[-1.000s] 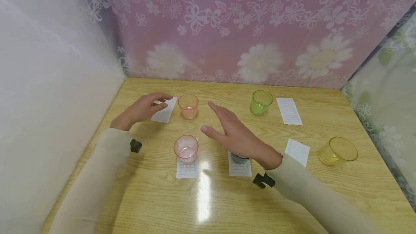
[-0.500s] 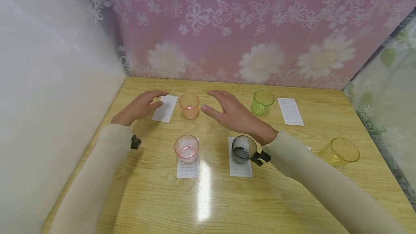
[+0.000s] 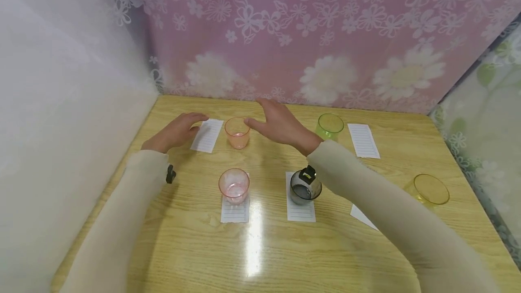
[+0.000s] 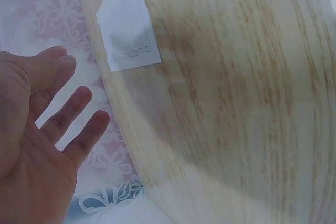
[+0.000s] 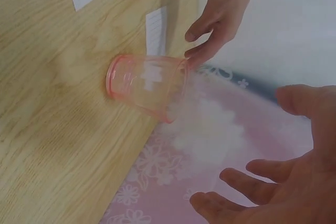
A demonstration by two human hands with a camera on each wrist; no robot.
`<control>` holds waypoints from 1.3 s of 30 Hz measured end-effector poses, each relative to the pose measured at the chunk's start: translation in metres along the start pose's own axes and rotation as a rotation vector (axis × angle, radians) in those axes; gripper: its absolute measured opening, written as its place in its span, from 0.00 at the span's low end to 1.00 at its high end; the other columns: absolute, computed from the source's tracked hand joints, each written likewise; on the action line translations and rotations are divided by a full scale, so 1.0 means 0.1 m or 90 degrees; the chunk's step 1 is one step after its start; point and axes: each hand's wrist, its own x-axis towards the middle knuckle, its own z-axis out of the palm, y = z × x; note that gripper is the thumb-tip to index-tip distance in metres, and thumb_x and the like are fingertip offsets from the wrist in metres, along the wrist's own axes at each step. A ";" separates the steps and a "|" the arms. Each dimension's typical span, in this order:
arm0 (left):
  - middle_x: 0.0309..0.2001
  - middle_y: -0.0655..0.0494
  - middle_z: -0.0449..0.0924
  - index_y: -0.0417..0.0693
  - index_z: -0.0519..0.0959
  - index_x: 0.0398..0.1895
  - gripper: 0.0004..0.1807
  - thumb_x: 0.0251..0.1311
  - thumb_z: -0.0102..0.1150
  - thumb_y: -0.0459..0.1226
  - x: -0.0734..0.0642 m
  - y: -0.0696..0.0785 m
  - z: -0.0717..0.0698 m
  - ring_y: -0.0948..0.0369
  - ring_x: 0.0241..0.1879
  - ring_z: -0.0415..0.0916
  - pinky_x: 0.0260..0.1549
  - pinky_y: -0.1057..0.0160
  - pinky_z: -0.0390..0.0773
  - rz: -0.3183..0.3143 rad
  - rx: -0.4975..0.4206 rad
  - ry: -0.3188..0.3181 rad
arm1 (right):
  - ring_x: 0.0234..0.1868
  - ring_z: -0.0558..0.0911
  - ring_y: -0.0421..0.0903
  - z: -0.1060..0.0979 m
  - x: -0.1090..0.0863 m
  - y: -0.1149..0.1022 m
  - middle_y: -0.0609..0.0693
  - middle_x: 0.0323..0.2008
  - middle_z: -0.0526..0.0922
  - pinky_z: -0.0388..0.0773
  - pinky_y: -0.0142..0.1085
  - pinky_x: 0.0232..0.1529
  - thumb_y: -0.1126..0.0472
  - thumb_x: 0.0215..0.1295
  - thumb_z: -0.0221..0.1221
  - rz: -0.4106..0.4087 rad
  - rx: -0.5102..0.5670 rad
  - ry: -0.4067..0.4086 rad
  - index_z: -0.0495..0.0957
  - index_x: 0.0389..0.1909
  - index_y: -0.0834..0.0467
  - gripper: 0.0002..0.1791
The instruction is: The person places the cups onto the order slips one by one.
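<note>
An orange see-through cup (image 3: 237,139) stands at the back left of the table, between my two hands. My left hand (image 3: 176,131) hovers left of it, over the near edge of a lined paper slip (image 3: 209,134), with relaxed fingers and nothing in them. Right of the cup, my right hand (image 3: 281,123) is raised with fingers spread, and its thumb overlaps the cup's rim in the head view. In the right wrist view the orange cup (image 5: 142,85) shows apart from the fingers of the right hand (image 5: 278,177).
A pink cup (image 3: 234,184) and a dark grey cup (image 3: 302,196) stand on paper slips nearer the front. A green cup (image 3: 330,125), partly behind the right arm, has a slip (image 3: 363,140) beside it. A yellow cup (image 3: 433,189) stands far right; the right sleeve covers part of another slip.
My right hand has moved back and up, with its forearm swinging over the dark grey cup and the right-hand slip. The left hand has shifted slightly back and away from the orange cup.
</note>
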 end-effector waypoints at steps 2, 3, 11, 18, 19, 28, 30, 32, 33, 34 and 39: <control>0.78 0.27 0.66 0.28 0.68 0.79 0.27 0.78 0.48 0.22 -0.01 -0.02 0.01 0.31 0.78 0.64 0.78 0.33 0.64 0.011 0.021 0.002 | 0.87 0.59 0.60 0.03 0.06 0.01 0.59 0.86 0.61 0.58 0.56 0.85 0.40 0.81 0.59 0.007 -0.005 -0.001 0.53 0.88 0.60 0.47; 0.78 0.27 0.66 0.27 0.69 0.78 0.27 0.77 0.48 0.21 -0.01 -0.03 0.02 0.30 0.77 0.65 0.77 0.32 0.65 0.021 0.032 0.004 | 0.87 0.59 0.60 0.05 0.09 0.02 0.59 0.86 0.61 0.58 0.56 0.85 0.40 0.81 0.59 0.009 -0.009 -0.002 0.53 0.88 0.60 0.48; 0.84 0.28 0.53 0.28 0.61 0.82 0.28 0.82 0.42 0.26 -0.04 -0.04 0.05 0.25 0.80 0.55 0.78 0.26 0.57 -0.003 0.091 -0.057 | 0.87 0.57 0.62 0.14 0.28 0.12 0.61 0.86 0.59 0.56 0.58 0.86 0.41 0.76 0.66 0.018 -0.015 -0.014 0.51 0.89 0.60 0.53; 0.89 0.34 0.40 0.35 0.50 0.88 0.35 0.84 0.44 0.28 -0.06 0.01 0.01 0.28 0.84 0.41 0.77 0.20 0.47 -0.071 0.061 -0.151 | 0.89 0.52 0.59 0.26 0.36 0.23 0.58 0.88 0.53 0.50 0.58 0.87 0.40 0.70 0.72 0.019 0.005 -0.051 0.46 0.90 0.57 0.61; 0.89 0.35 0.39 0.36 0.49 0.89 0.35 0.84 0.44 0.29 -0.07 0.01 0.01 0.29 0.85 0.40 0.77 0.20 0.46 -0.077 0.058 -0.156 | 0.89 0.52 0.59 0.26 0.36 0.22 0.58 0.88 0.53 0.50 0.58 0.87 0.40 0.69 0.73 0.021 0.007 -0.054 0.46 0.90 0.57 0.62; 0.89 0.37 0.39 0.37 0.48 0.89 0.34 0.84 0.41 0.28 -0.04 -0.02 0.06 0.31 0.85 0.40 0.77 0.19 0.44 -0.078 0.047 -0.164 | 0.89 0.52 0.59 0.31 0.45 0.25 0.59 0.88 0.53 0.44 0.56 0.88 0.39 0.68 0.73 0.030 0.003 -0.073 0.45 0.90 0.58 0.64; 0.89 0.37 0.39 0.36 0.49 0.88 0.34 0.84 0.40 0.28 -0.05 -0.02 0.05 0.31 0.85 0.40 0.77 0.19 0.44 -0.078 0.046 -0.163 | 0.89 0.52 0.59 0.33 0.47 0.25 0.59 0.88 0.53 0.43 0.56 0.89 0.38 0.68 0.73 0.034 0.009 -0.079 0.44 0.90 0.58 0.64; 0.89 0.37 0.38 0.36 0.49 0.88 0.34 0.84 0.40 0.28 -0.05 -0.02 0.06 0.32 0.85 0.40 0.78 0.20 0.43 -0.082 0.046 -0.163 | 0.89 0.51 0.59 0.34 0.49 0.25 0.59 0.88 0.53 0.45 0.57 0.88 0.37 0.68 0.73 0.042 0.014 -0.088 0.44 0.90 0.57 0.65; 0.89 0.37 0.38 0.36 0.49 0.88 0.34 0.84 0.40 0.27 -0.06 -0.02 0.06 0.32 0.86 0.40 0.78 0.20 0.43 -0.085 0.043 -0.163 | 0.89 0.51 0.59 0.35 0.50 0.25 0.59 0.88 0.52 0.45 0.57 0.88 0.37 0.68 0.73 0.045 0.017 -0.092 0.44 0.90 0.57 0.65; 0.89 0.36 0.39 0.36 0.49 0.88 0.34 0.84 0.40 0.27 -0.06 -0.02 0.06 0.32 0.86 0.40 0.78 0.20 0.43 -0.086 0.042 -0.162 | 0.89 0.51 0.59 0.36 0.51 0.25 0.58 0.88 0.52 0.46 0.57 0.88 0.37 0.68 0.73 0.045 0.020 -0.094 0.44 0.90 0.57 0.64; 0.89 0.35 0.40 0.35 0.48 0.88 0.34 0.84 0.40 0.28 -0.09 -0.01 0.09 0.31 0.85 0.41 0.80 0.24 0.46 -0.085 0.043 -0.170 | 0.89 0.52 0.60 0.42 0.53 0.24 0.59 0.88 0.54 0.47 0.58 0.88 0.37 0.68 0.72 0.046 0.012 -0.102 0.46 0.90 0.58 0.63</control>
